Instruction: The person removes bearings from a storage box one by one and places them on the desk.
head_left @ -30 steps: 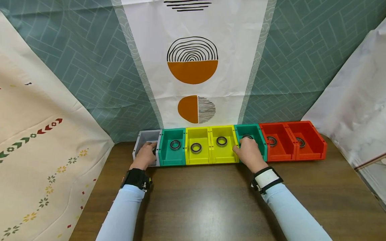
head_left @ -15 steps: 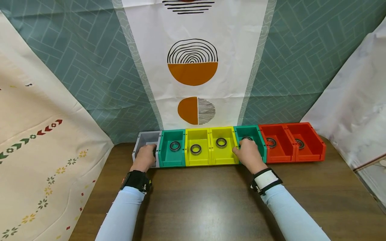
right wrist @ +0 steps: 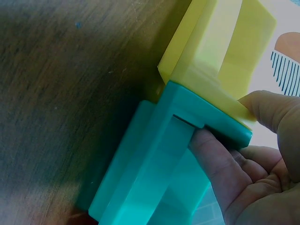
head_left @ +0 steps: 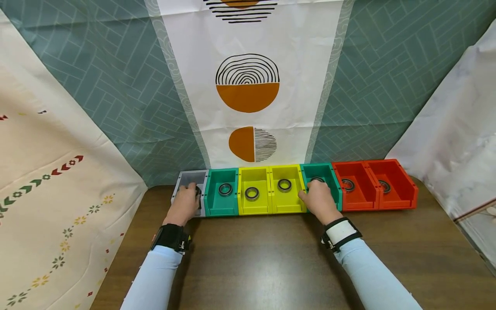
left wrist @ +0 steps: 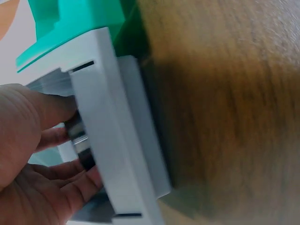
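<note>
My left hand (head_left: 183,204) is inside the grey bin (head_left: 193,175) at the row's left end. In the left wrist view its thumb and fingers pinch a ball bearing (left wrist: 80,140), which stands on edge just behind the bin's front wall. My right hand (head_left: 319,200) is at the right-hand green bin (head_left: 334,189). The right wrist view shows its thumb against the side of the neighbouring yellow bin (right wrist: 201,70) and its fingers inside the green one, gripping the adjoining walls. Past that hand, a bearing (head_left: 317,178) lies in the green bin, partly hidden.
Between the hands, single bearings lie in the left green bin (head_left: 211,202), a yellow bin (head_left: 253,208) and the yellow bin beside my right hand. Two red bins (head_left: 399,200) with bearings end the row. A patterned cloth (head_left: 166,159) hangs behind the brown table (head_left: 248,258).
My left hand has shifted and turned slightly in the grey bin, and more of its bearing shows. The right hand keeps its place. The head view has tilted up a little.
</note>
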Available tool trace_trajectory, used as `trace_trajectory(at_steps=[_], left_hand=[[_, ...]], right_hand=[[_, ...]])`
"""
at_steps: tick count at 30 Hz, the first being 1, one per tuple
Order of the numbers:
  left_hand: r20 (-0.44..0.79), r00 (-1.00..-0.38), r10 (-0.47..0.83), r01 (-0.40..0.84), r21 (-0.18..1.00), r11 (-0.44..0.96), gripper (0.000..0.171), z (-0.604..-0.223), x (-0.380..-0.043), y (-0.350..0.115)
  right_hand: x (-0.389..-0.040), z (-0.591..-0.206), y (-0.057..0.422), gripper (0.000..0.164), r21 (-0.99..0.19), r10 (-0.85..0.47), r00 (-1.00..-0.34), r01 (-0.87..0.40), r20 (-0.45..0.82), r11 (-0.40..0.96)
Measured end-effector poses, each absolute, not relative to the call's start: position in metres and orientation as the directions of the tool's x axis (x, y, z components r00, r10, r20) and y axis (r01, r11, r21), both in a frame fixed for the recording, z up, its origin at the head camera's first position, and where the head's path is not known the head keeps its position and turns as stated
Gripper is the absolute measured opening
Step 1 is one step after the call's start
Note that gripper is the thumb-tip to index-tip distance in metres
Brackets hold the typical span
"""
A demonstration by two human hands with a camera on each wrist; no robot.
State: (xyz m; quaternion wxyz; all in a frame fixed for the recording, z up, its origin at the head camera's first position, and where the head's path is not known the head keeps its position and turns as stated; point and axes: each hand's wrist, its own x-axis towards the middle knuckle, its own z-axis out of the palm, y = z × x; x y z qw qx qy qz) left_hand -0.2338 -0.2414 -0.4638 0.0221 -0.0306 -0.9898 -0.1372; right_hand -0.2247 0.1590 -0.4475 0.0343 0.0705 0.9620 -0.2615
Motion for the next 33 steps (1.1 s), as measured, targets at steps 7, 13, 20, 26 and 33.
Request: trace_trajectory(at_steps=[7, 13, 20, 26, 33], left_hand=[[0.132, -0.991, 0.011, 0.056, 0.338, 0.940, 0.048, -0.446, -0.226, -0.238], [0.157, -0.988, 0.009, 0.075, 0.421, 0.904, 0.052, -0.430, -0.218, -0.230], [0.213, -0.975, 0.062, 0.154, 0.450, 0.880, 0.054, -0.412, -0.203, -0.211], [0.295, -0.950, 0.100, 0.237, 0.476, 0.847, 0.051, -0.403, -0.193, -0.197], [0.354, -0.924, 0.141, 0.304, 0.460, 0.834, 0.048, -0.402, -0.179, -0.186]], right_hand=[[-0.224, -0.448, 0.159, 0.029, -0.496, 0.115, -0.989, 0.148, -0.096, 0.856], [-0.224, -0.449, 0.161, 0.032, -0.492, 0.122, -0.989, 0.149, -0.088, 0.858], [-0.225, -0.451, 0.161, 0.032, -0.495, 0.125, -0.987, 0.158, -0.100, 0.854], [-0.225, -0.450, 0.160, 0.033, -0.492, 0.122, -0.988, 0.154, -0.096, 0.857], [-0.226, -0.448, 0.159, 0.028, -0.495, 0.120, -0.988, 0.151, -0.095, 0.856]])
